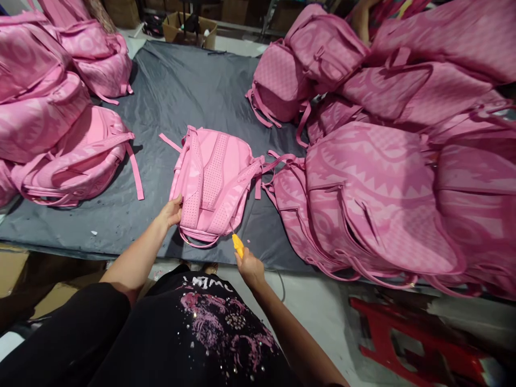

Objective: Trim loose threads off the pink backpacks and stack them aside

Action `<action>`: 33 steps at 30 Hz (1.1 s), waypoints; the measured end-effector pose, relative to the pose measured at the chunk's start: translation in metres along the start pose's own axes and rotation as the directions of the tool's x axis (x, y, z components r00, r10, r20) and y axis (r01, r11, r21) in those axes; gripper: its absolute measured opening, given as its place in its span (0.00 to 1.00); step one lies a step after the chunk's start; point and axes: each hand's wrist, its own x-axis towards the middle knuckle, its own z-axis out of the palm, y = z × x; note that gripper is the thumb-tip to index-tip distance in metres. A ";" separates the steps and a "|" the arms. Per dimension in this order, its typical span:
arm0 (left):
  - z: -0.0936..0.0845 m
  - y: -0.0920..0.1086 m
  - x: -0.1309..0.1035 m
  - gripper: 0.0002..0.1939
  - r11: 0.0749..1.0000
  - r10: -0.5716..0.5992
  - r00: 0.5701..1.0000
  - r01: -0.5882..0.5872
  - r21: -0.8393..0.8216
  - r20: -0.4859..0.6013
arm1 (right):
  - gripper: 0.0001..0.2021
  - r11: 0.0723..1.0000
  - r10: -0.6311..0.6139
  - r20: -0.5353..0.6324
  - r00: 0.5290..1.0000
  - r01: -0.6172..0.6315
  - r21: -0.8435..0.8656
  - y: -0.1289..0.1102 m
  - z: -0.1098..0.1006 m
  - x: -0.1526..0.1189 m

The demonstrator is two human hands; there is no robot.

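Note:
A pink backpack (215, 166) lies before me with its shoulder straps and perforated back panel facing up, its top handle toward me. My left hand (173, 211) is closed on the backpack's left edge near the handle. In my right hand (250, 267) is a yellow-handled tool (237, 245), held in closed fingers. Its thin tip points at the backpack's lower right edge; whether it touches the fabric I cannot tell, and the tool's exact kind does not show.
A dark sheet (189, 86) covers the table. Pink backpacks (379, 183) are heaped on the right, and more backpacks (40, 107) are stacked on the left. Another person's arm (362, 21) shows at the back right. A red stool-like object (403, 344) is below the table's right side.

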 end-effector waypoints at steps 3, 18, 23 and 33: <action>-0.006 0.002 0.002 0.17 0.999 -0.018 0.999 0.017 0.042 0.028 | 0.20 0.986 -0.169 0.009 0.986 0.169 -0.009 0.016 -0.018 0.007; -0.019 0.007 0.009 0.23 0.991 0.047 0.982 -0.069 0.118 0.182 | 0.22 0.994 0.074 -0.033 0.997 -0.071 0.081 -0.010 -0.030 -0.016; -0.004 0.012 0.004 0.20 0.970 0.064 0.993 -0.085 0.228 0.096 | 0.27 0.998 -0.049 -0.101 0.994 0.051 0.023 0.010 -0.025 0.002; 0.044 -0.047 -0.035 0.08 0.550 0.303 0.953 -0.197 0.811 0.026 | 0.23 0.973 -0.071 -0.073 0.995 0.086 0.215 0.023 -0.021 -0.009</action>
